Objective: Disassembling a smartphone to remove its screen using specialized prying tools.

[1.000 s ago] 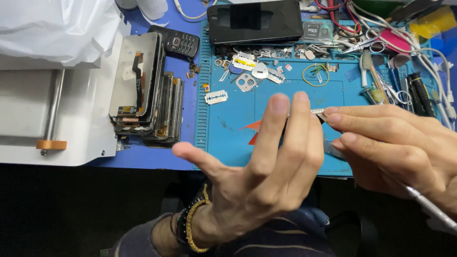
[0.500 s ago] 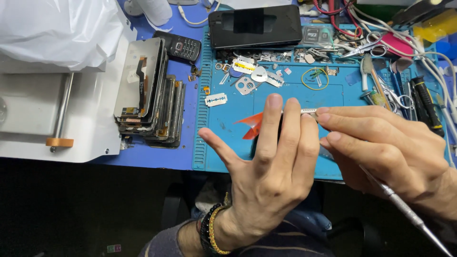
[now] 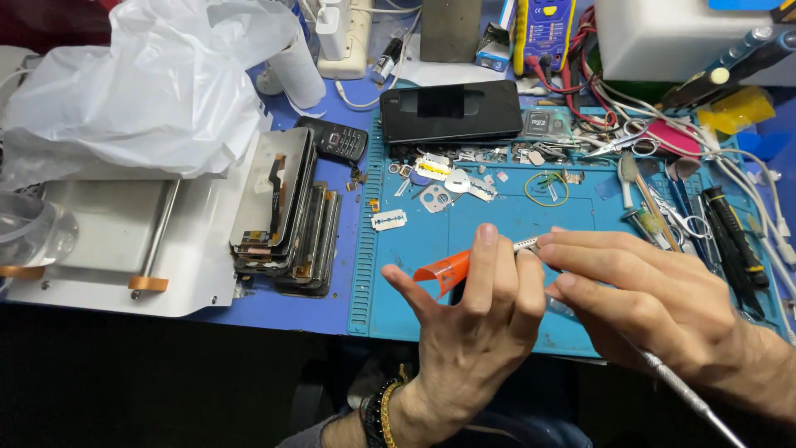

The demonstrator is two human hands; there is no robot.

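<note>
My left hand point(image 3: 473, 332) is raised over the blue work mat point(image 3: 497, 224), back toward me, fingers closed around a small orange piece point(image 3: 444, 270) that sticks out to its left. My right hand point(image 3: 655, 307) grips a thin metal tool point(image 3: 688, 390) like a pen; its shaft runs down to the lower right and its silver tip point(image 3: 524, 245) meets my left fingertips. What lies behind my left palm is hidden. Beaded bracelets point(image 3: 380, 406) sit on my left wrist.
A black phone point(image 3: 452, 109) lies at the mat's far edge, with razor blades point(image 3: 390, 220), small metal parts and a wire loop point(image 3: 547, 189) below it. Stacked phone screens point(image 3: 286, 216) lean left of the mat. Tools and cables point(image 3: 713, 207) crowd the right; a white plastic bag point(image 3: 149, 91) covers the far left.
My left hand has lowered and curled from spread open to closed around the orange piece. My right hand and the tool tip stayed against it. The view tilted up, showing more of the bench's far side.
</note>
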